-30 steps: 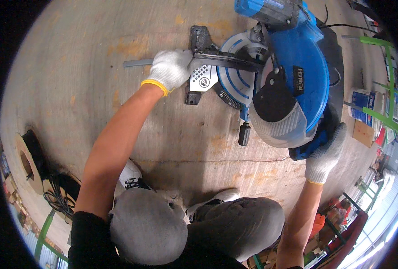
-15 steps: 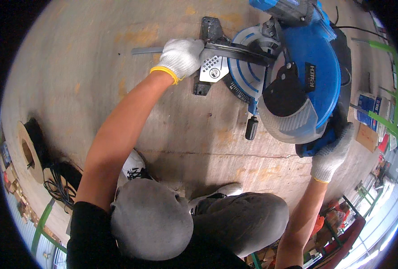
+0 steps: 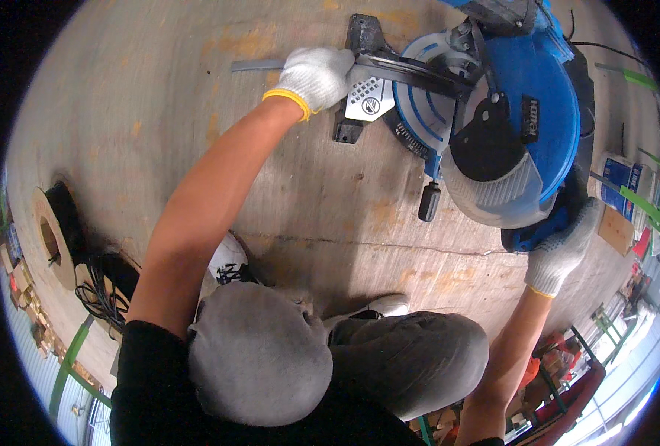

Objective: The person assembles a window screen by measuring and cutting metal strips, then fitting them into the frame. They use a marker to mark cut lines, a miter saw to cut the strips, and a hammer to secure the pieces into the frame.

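A blue mitre saw (image 3: 564, 111) stands on the floor at the upper right, with a clear blade guard (image 3: 493, 195) at its front. My left hand (image 3: 316, 76), in a white knit glove with a yellow cuff, is closed around a grey metal bar (image 3: 255, 65). The bar lies along the saw's fence, and its free end sticks out to the left of the glove. My right hand (image 3: 564, 253), gloved too, wraps around the saw's handle (image 3: 530, 236) at the near end of its head. Its fingertips are partly hidden. Below the round base hangs a black knob (image 3: 430, 201).
A cardboard spool (image 3: 49, 236) and coiled black cable (image 3: 101, 291) lie at the left. On the right are blue-and-white packages (image 3: 624, 182), a brown box (image 3: 615, 229) and green metal frames (image 3: 648, 209). A black cord (image 3: 605, 47) runs off behind the saw. My bent knees are close below.
The view has shifted slightly, so the saw and both hands appear a little further right and higher. Both hands keep their grips; the saw head looks about the same.
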Demonstrator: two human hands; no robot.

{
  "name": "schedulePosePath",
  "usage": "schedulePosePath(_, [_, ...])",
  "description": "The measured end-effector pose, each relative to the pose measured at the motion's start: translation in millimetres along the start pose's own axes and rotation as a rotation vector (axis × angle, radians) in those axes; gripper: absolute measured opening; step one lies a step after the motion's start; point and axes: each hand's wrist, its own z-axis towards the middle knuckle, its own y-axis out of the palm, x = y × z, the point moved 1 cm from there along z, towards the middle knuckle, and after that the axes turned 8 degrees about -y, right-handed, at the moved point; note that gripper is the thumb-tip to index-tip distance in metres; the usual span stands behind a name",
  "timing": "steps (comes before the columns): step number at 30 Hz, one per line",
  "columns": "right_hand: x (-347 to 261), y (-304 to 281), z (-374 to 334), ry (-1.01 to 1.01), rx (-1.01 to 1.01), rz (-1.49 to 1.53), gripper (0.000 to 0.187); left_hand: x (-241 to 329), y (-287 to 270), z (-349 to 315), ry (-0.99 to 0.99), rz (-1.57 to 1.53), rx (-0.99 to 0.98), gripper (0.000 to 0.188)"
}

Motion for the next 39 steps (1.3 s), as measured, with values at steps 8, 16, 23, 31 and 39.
schedulePosePath(8, [12.5,-10.0,5.1,0.110,0.251,0.130,0.068,-4.2,7.3,3.9,0.007,-0.030,-0.001,0.064])
schedulePosePath(16, [3.7,0.0,2.2,0.095,0.193,0.061,0.072,-4.5,4.4,2.7,0.018,-0.018,-0.011,0.064])
schedulePosePath(23, [2.4,6.5,-1.7,0.126,0.216,0.049,0.073,-1.7,1.7,2.4,0.002,-0.006,-0.002,0.042])
schedulePosePath(31, [5.0,-3.5,1.7,0.063,0.176,-0.013,0.073,-2.3,5.9,2.7,0.017,0.007,0.030,0.033])
schedulePosePath(39, [13.0,-5.0,-0.9,0.056,0.096,0.089,0.070,-3.7,4.5,3.8,0.021,-0.028,0.001,0.062])
